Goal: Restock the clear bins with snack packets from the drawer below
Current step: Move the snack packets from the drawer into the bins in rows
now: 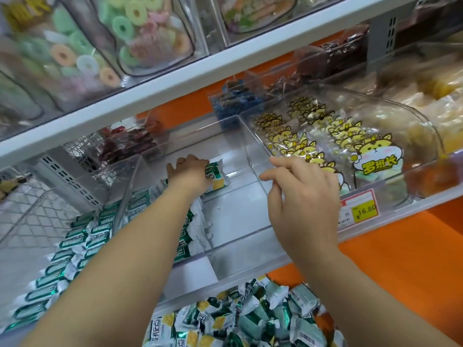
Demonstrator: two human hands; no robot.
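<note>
Your left hand [186, 175] reaches deep into the bin [233, 249], fingers curled over a packet [218, 177] near the back wall at 12 o'clock. A row [189, 231] lines the left wall at 9, with open floor towards 3. Your right hand [300, 196] is loosely spread, fingertips at the right rim. Loose packets [238, 319] lie below at 6.

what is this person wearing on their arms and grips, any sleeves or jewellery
No sleeves show: the left arm and right arm are bare as far as the frame reaches. The left grip and right grip have no gloves. No watch, bracelet or ring is visible, though some left fingers are hidden.
</note>
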